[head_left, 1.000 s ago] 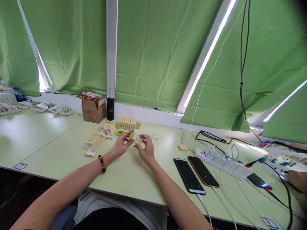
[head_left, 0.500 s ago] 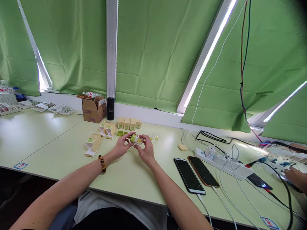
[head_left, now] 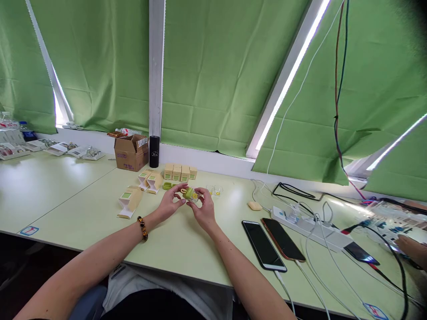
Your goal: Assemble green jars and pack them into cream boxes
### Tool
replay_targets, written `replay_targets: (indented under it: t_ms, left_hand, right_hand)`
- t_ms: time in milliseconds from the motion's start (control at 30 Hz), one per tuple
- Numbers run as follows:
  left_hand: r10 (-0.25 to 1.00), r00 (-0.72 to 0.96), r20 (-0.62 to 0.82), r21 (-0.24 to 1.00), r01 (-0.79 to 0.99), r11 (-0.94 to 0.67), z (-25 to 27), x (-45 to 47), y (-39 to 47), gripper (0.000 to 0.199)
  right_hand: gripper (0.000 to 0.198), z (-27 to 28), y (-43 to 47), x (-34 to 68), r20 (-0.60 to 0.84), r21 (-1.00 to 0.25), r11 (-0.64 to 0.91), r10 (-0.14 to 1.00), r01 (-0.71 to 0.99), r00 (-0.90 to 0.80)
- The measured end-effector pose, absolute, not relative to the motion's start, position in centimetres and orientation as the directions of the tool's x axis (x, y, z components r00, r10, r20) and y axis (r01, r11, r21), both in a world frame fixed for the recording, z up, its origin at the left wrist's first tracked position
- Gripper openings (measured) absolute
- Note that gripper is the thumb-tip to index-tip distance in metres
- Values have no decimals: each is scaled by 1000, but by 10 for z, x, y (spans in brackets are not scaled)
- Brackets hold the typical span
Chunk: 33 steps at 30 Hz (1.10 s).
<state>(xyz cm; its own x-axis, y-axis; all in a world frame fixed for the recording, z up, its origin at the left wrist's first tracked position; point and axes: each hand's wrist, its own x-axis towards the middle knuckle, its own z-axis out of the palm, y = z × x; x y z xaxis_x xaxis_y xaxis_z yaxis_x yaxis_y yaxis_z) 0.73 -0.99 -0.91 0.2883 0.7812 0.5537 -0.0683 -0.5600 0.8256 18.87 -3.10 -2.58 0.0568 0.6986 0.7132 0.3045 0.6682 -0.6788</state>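
Between both hands, above the table, is a small clear jar with a green lid [head_left: 191, 194]; a pale loop sticks out at the lid's left side. My left hand [head_left: 171, 202] grips the lid end with curled fingers. On the clear end, my right hand [head_left: 204, 210] closes its thumb and fingers. Just behind my left hand lie green lids [head_left: 167, 186], partly hidden. Small clear cups with yellow at the bottom [head_left: 218, 191] stand beyond my right hand. Opened small cartons [head_left: 130, 201] lie left of my hands, and a row of closed cartons [head_left: 176, 172] stands behind.
A cardboard box [head_left: 131, 152] and a black cylinder [head_left: 154, 152] stand at the back. To the right lie two phones [head_left: 263, 244], a power strip [head_left: 310, 226] and tangled cables. Another person's hand [head_left: 412, 250] is at the far right edge.
The jar has turned in my fingers, so the loop on the green lid now shows at its left. Both hands stay in nearly the same place.
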Motion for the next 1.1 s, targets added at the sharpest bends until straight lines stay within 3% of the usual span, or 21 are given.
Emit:
replay_targets:
  t_ms: [467, 833, 1100]
  left_hand:
    - [860, 199, 471, 882, -107, -459, -12, 11, -4, 25]
    - [866, 209, 454, 890, -66, -451, -14, 11, -4, 33]
    - [848, 359, 391, 916, -247, -317, -15, 19, -8, 57]
  right_hand:
    - [47, -24, -33, 186, 685, -718, 639, 720, 276, 116]
    - [47, -24, -33, 185, 695, -709, 642, 707, 290, 133]
    - [46, -25, -34, 186, 772, -599, 656, 626, 459, 112]
